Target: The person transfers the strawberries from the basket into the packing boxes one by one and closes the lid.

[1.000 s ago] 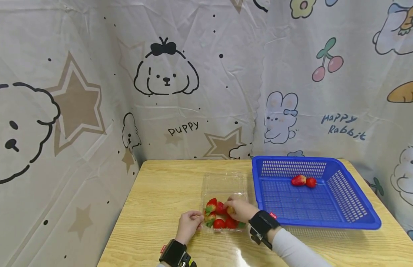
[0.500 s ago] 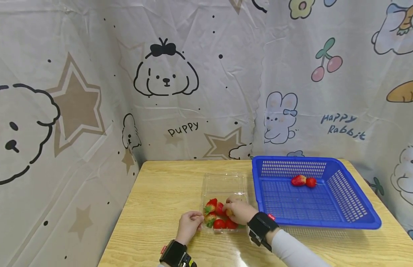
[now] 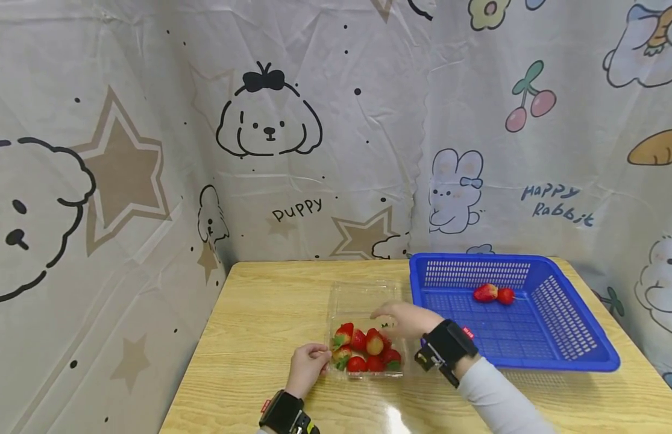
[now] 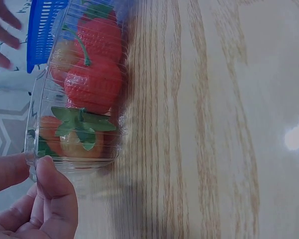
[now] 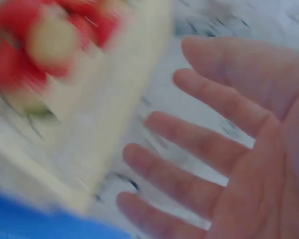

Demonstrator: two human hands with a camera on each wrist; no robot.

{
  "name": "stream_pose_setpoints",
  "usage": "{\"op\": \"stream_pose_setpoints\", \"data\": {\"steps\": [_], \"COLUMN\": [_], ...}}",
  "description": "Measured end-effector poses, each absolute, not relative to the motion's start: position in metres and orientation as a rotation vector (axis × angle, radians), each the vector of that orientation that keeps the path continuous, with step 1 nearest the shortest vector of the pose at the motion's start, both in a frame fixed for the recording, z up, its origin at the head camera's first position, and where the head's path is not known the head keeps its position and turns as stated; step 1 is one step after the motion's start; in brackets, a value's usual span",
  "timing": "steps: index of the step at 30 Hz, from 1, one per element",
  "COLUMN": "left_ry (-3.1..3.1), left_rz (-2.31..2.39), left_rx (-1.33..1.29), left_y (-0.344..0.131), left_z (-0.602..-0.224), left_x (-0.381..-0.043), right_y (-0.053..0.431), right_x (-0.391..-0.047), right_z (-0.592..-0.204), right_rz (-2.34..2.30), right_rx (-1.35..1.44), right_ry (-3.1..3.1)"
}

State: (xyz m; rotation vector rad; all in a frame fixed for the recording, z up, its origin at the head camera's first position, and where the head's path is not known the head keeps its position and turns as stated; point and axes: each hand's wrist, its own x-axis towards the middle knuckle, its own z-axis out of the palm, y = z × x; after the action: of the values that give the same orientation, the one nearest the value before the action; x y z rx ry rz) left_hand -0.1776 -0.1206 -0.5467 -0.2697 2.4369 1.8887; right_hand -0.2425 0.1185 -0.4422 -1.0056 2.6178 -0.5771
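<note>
A clear plastic clamshell box stands on the table with its lid folded back. Several strawberries, some with green leaves, lie in its lower half. My left hand pinches the box's near left rim between thumb and forefinger, as the left wrist view shows up close along with a strawberry with a green leaf cap. Above the box's right side hovers my right hand, holding nothing. In the right wrist view the fingers of that hand are spread and straight, apart from the blurred fruit.
Right of the box sits a large blue plastic basket. Inside, near its back wall, lie a strawberry and a smaller red fruit. Wooden table surrounds both, with a printed curtain behind.
My right hand has let go of a strawberry in the box, now visible there, and has moved up and to the right, fingers spreading. My left hand stays on the rim.
</note>
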Motion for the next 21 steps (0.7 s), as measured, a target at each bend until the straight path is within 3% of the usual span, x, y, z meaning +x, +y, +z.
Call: {"op": "stream_pose_setpoints", "data": {"steps": [9, 14, 21], "left_ry": [2.418, 2.419, 2.418], "left_rz": [1.917, 1.915, 1.9], "left_rx": [-0.254, -0.244, -0.25], "left_y": [-0.123, -0.123, -0.123], "left_z": [-0.548, -0.548, -0.547], "left_x": [-0.179, -0.178, -0.179], "right_y": [0.187, 0.222, 0.262], "right_x": [-0.284, -0.305, -0.319], "right_z": [-0.381, -0.39, -0.43], "right_rz": [-0.626, -0.597, -0.643], "right_rx": [-0.731, -0.561, -0.275], "right_ry": [2.768, 2.885, 3.039]}}
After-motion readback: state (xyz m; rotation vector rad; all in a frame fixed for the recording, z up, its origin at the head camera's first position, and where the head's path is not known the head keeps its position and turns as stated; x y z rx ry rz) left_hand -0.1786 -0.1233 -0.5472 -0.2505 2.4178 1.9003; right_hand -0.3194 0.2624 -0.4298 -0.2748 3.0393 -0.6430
